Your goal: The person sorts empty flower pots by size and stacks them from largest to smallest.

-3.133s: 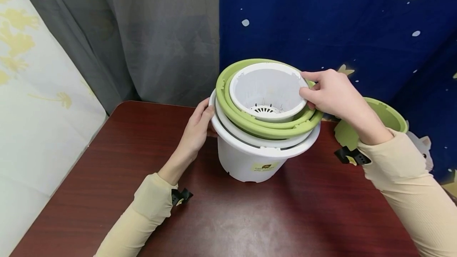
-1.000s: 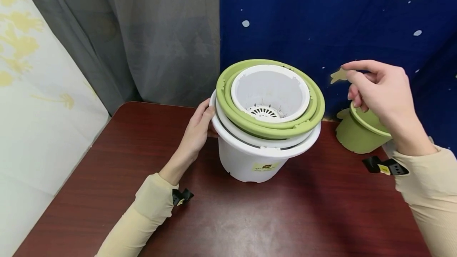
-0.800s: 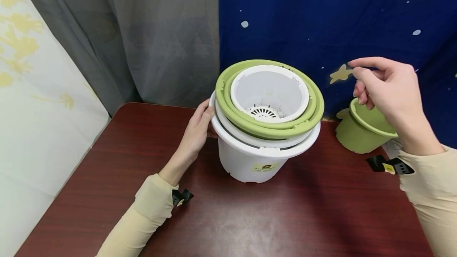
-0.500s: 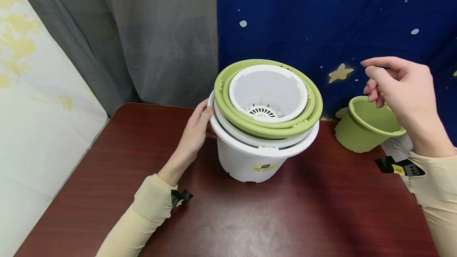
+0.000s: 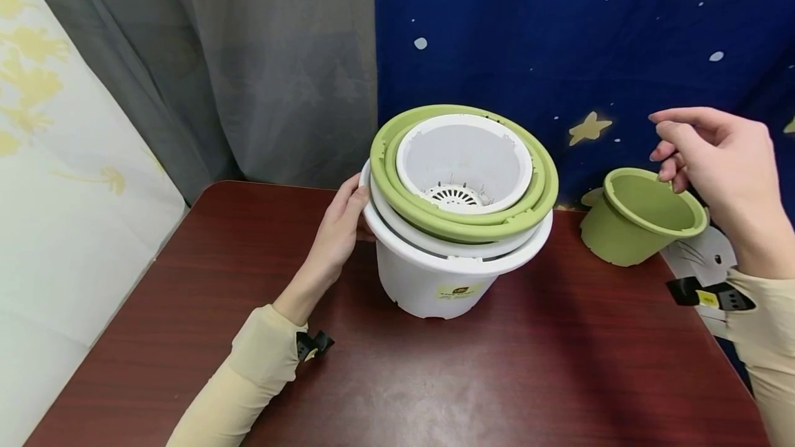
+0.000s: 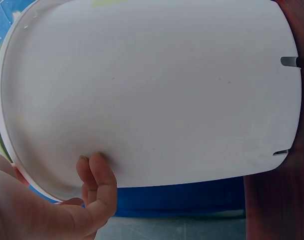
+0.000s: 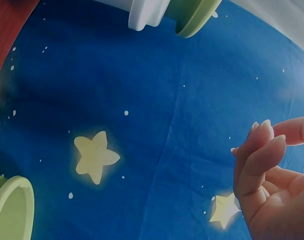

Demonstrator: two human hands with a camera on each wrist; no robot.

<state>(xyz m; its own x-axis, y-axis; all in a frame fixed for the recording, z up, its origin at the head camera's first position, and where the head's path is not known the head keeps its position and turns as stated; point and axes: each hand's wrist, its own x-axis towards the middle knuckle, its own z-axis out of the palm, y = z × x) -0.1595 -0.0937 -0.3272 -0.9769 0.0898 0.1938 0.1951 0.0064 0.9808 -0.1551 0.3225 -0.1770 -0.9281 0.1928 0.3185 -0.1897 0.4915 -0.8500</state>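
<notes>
Nested flower pots stand on the table in the head view: a large white pot (image 5: 428,288) outermost, another white rim inside it, then green rims (image 5: 456,228), with a small white pot (image 5: 466,150) innermost. Slots show in the small pot's bottom. My left hand (image 5: 332,230) grips the large pot's rim at its left side, thumb on top; in the left wrist view its bent fingers touch the white wall. My right hand (image 5: 723,164) hovers at the right with loosely bent fingers, holding nothing, above and beside a separate green pot (image 5: 627,226).
The dark red wooden table (image 5: 385,378) has its right edge just past the separate green pot. Behind hang a grey curtain (image 5: 292,74) and a blue star-patterned curtain (image 5: 497,33). A white cloth (image 5: 56,226) hangs along the left side.
My right hand has let go of the small white pot's rim and moved right, away from the stack. The small pot sits slightly lower in the green one. My left hand stays put.
</notes>
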